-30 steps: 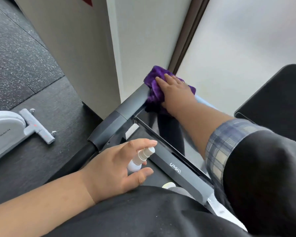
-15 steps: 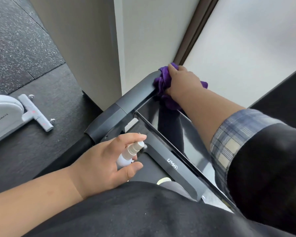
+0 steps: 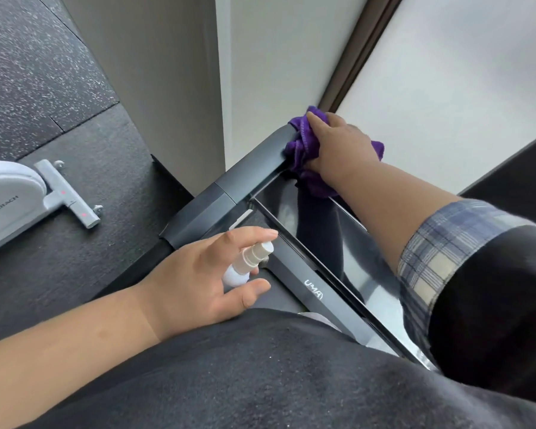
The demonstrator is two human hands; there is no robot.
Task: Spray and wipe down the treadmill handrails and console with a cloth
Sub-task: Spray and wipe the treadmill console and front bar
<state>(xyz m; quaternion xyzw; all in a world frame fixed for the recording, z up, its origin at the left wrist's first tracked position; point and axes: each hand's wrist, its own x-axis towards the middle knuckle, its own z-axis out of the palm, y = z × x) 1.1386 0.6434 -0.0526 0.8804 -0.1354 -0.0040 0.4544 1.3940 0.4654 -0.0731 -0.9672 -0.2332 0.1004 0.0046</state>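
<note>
A: Right hand point(image 3: 342, 150), what are the fingers doing?
B: I see them curled down over the purple cloth point(image 3: 300, 150), bunched up and pressed on the far end of the grey handrail point(image 3: 248, 178), upper centre of frame. Thumb hidden.
A: Left hand point(image 3: 195, 283)?
B: Lower centre. Holds the small white spray bottle point(image 3: 245, 264); index finger lies straight over the nozzle, thumb underneath, other fingers wrapped behind, I can't see them fully.
A: Console?
B: Glossy black console point(image 3: 347, 258) runs diagonally from centre to lower right, just below the cloth; "UMA" logo on its edge.
A: Room?
B: Dark speckled rubber floor point(image 3: 44, 72) upper left, white-grey exercise machine point(image 3: 10, 196) marked MERACH at left edge, pale wall point(image 3: 260, 57) and frosted window point(image 3: 461, 72) up top.
</note>
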